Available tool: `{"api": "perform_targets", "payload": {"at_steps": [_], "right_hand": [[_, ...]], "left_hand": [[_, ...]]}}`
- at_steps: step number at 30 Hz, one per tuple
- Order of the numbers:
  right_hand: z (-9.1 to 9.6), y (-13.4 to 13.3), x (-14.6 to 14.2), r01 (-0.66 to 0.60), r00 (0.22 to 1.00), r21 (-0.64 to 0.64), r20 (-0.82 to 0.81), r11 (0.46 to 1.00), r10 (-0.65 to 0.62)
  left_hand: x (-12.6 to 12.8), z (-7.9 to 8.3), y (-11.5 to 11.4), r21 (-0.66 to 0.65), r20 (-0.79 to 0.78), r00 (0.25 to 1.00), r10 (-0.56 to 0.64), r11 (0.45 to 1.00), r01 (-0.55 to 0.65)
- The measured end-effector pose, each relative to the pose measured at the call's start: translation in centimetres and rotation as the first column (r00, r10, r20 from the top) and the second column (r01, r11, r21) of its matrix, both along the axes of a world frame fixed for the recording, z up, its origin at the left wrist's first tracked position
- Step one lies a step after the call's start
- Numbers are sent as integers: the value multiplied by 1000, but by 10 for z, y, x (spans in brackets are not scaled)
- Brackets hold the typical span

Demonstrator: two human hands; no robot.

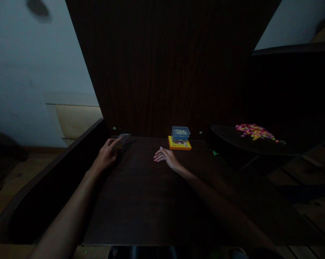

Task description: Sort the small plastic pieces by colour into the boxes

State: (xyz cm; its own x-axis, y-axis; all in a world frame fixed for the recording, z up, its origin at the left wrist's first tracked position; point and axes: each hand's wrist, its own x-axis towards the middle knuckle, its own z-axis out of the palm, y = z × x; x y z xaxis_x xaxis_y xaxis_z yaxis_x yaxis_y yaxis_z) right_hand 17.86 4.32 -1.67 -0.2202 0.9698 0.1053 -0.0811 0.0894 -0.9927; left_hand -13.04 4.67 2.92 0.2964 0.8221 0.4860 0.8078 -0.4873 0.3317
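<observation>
My left hand [108, 155] rests at the far left of a dark wooden desk [141, 201], fingers closed round a small clear, flat object [122, 138] that I cannot name. My right hand [166, 157] lies flat on the desk with fingers stretched out, holding nothing. Just beyond it sits an orange-yellow box [179, 144] with a small blue-lidded clear container [181, 132] of pale pieces stacked on top.
A pile of small pink, yellow and orange pieces [254, 131] lies on a dark side shelf [232, 138] at the right. A tall dark back panel [162, 72] rises behind the desk. A raised side board [57, 176] borders the left. The scene is dim.
</observation>
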Motion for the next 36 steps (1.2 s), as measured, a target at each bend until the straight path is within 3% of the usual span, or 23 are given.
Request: {"api": "perform_targets", "payload": {"at_steps": [10, 21, 24, 27, 33, 36], "right_hand": [[-2, 1, 0, -4, 1000, -14, -11, 1000, 3], [-1, 1, 1, -16, 1000, -12, 6, 1000, 16], [-1, 0, 0, -13, 1000, -14, 4, 1000, 13], [-1, 0, 0, -9, 1000, -9, -1, 1000, 9], [-3, 1, -1, -2, 1000, -18, -15, 1000, 2], [-3, 2, -2, -10, 1000, -21, -23, 1000, 9]], "left_hand": [[2, 5, -7, -39, -145, 984, -106, 994, 101], [-4, 11, -9, -64, -243, 968, -59, 997, 45], [-4, 17, -13, -58, -219, 975, 25, 998, -39], [-2, 20, -16, -53, -193, 963, 188, 978, -202], [2, 21, -15, -87, -251, 886, 390, 902, -422], [5, 26, -19, -138, -280, 827, 487, 832, -537]]}}
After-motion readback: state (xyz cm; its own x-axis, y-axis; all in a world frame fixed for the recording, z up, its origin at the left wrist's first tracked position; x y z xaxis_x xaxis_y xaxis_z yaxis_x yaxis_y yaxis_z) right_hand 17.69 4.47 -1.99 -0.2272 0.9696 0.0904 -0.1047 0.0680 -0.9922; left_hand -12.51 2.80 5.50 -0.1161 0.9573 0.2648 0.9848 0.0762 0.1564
